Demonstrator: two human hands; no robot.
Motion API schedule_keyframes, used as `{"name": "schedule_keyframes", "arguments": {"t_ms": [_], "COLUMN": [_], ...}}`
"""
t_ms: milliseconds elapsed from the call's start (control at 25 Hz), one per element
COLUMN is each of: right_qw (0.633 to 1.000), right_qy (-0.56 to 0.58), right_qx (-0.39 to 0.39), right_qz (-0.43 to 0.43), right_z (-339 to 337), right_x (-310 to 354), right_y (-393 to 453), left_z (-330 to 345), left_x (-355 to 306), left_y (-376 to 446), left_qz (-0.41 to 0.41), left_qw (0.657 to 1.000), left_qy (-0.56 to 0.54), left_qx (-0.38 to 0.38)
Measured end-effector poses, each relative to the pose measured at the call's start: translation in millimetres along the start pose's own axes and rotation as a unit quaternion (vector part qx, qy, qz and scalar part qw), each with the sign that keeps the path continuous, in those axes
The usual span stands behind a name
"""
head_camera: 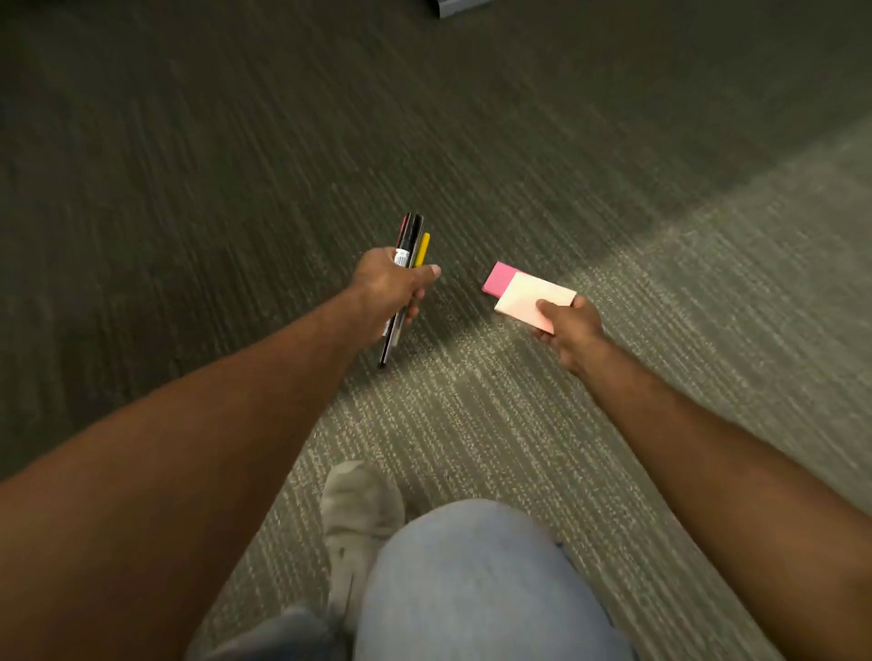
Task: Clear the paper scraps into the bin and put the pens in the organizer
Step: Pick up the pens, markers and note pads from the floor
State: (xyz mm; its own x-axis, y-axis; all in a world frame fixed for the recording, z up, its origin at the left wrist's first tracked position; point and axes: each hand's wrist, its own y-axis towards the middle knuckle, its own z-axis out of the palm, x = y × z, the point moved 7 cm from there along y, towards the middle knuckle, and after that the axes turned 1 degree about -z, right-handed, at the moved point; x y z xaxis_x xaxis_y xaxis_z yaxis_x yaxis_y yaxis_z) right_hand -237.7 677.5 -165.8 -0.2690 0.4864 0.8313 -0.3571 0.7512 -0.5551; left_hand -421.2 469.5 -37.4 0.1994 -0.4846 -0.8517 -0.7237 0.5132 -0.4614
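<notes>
Left hand (pixel 391 288) was closed around a bundle of pens (pixel 409 264), fingers and thumb wrapped about the middle of the bundle. Long axis ran nearly straight away from the body, tilted slightly: capped ends stuck out beyond the thumb side, tail ends hung out below the fist toward the knee. Bundle included a black-barrelled marker with a white label, a yellow pen and at least one more dark barrel; exact count could not be read. Barrels smooth, hard plastic, round in section.

Right hand (pixel 566 325) pinched two pads of sticky notes (pixel 533 297), thumb on top at the near corner, fingers beneath. A pale cream pad lay over a bright pink one, which showed at the far-left end. Flat, rectangular, crisp edges; paper blocks, likely stiff enough to hold shape in a corner pinch.

The hands were held apart over the carpet (pixel 519 165), neither load touching it. Carpet was short ribbed pile, grey-green, darker at left and lighter at right. A knee in light blue denim (pixel 472 589) and a pale grey shoe (pixel 358 509) sat at the bottom of the view. A dark object's corner (pixel 455 5) showed at the top edge; could not identify it.

Neither bin nor organizer was visible, so which way they lay from either hand could not be told. Judgement: carrying stage, both loads secured, drop-off not yet done. Pens would need to be turned end-down over the organizer before release.
</notes>
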Motion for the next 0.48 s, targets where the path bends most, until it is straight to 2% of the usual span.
{"name": "schedule_keyframes", "arguments": {"t_ms": [120,240,320,400,480], "right_qw": [1.0,0.993,0.985,0.966,0.926], "right_qy": [-0.011,-0.098,-0.166,-0.256,-0.373], "right_qx": [-0.028,-0.06,-0.045,-0.01,0.025], "right_qz": [-0.009,-0.023,-0.027,-0.045,-0.061], "right_z": [16,22,26,33,38], "right_x": [7,4,2,5,11], "right_y": [41,78,93,103,110], "left_z": [12,26,33,40,44], "left_x": [-3,-4,2,9,19], "left_y": [42,85,108,124,134], "left_qz": [0.008,-0.009,-0.027,-0.038,-0.047], "left_qw": [1.0,0.999,0.999,0.999,0.999], "left_qy": [0.022,0.031,0.021,0.009,0.004], "left_qx": [0.009,0.001,-0.002,0.001,0.005]}}
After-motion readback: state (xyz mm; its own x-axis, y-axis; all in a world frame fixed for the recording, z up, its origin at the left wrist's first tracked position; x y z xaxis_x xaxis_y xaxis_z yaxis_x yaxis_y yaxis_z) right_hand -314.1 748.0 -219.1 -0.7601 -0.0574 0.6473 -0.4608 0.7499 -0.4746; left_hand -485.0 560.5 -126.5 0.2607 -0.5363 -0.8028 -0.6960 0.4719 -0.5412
